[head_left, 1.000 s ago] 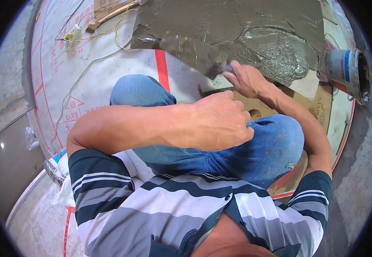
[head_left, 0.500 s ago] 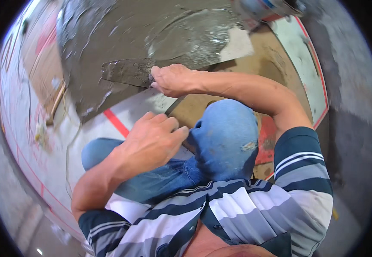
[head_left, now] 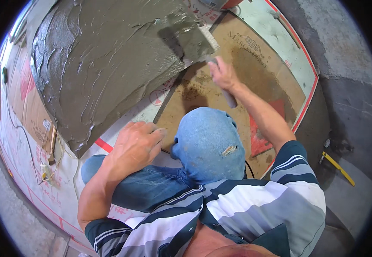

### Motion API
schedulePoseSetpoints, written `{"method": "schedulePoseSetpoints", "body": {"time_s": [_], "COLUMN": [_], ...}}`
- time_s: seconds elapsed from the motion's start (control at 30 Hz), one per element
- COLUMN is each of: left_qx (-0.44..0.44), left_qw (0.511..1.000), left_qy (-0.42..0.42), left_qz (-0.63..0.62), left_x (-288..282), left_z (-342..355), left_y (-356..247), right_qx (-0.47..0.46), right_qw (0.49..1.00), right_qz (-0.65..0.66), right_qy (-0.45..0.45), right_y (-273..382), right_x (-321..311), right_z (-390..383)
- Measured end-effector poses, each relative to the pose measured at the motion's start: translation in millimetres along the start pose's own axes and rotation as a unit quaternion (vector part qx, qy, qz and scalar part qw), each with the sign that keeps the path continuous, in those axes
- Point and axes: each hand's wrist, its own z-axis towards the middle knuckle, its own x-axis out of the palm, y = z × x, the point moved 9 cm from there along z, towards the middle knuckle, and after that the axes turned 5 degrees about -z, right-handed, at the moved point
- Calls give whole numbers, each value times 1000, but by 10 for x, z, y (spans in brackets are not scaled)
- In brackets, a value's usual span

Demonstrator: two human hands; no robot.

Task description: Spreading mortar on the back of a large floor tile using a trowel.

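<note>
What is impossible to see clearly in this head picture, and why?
Head view:
Round grey-and-red bucket: mostly cut off, upper edge.
Wet grey mortar layer: far end, same edge.
Bare left hand: palm, hidden by its back.
Grey-handled trowel in bare right hand: blade outline, blurred.

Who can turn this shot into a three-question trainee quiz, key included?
1. Multiple choice: what does the person's right hand hold?
A) a cable
B) a tool handle
C) a bucket

2. True or false: the spread of wet grey mortar lies to the left of the yellow object.

3. Fill in: the torn patch is on the person's ___ leg of the blue jeans.

Key: 1. B; 2. True; 3. right
</note>
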Motion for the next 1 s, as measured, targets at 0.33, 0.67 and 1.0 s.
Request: {"method": "schedulePoseSetpoints", "body": {"time_s": [0.33,0.67,1.0], "left_qx": [-12,-8,-5], "left_qw": [1000,999,999], "left_qy": [21,39,16], "left_qz": [18,15,30], "left_x": [105,191,143], "left_z": [322,425,333], "left_y": [101,158,253], "right_qx": [26,123,-39], "right_qw": [996,990,941], "right_qz": [-90,62,-163], "right_qy": [0,24,295], "right_y": [-727,-861,-112], "right_x": [167,-353,338], "right_z": [-626,-1031,-1143]}}
